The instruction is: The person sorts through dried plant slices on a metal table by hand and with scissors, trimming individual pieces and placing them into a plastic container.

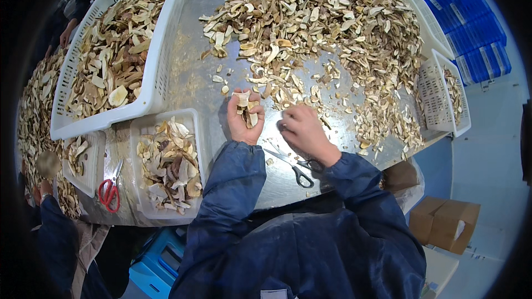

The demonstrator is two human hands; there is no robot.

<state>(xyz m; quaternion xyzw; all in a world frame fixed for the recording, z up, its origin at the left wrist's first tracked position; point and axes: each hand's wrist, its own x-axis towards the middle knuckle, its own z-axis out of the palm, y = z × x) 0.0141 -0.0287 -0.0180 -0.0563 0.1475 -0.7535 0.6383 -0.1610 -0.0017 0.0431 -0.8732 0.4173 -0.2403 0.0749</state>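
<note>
My left hand (245, 122) is palm up with its fingers curled around several dried mushroom slices (242, 100). To its right, my right hand (305, 131) is palm down over the metal tabletop, at the near edge of the loose slices. Its fingertips are bent under, so whether they pinch anything is hidden. Black-handled scissors (304, 176) lie just below my right hand, blades pointing up and left. Beyond both hands rises a large heap of dried mushroom slices (311, 12), thinning into scattered bits towards me.
A big white perforated basket (156, 79) of slices stands at left, above a clear plastic tray (199, 166) holding more. Red-handled scissors (109, 195) lie beside that tray. A smaller white basket (434, 91) tilts at right, near stacked blue crates (474, 33). Other people's hands show at far left.
</note>
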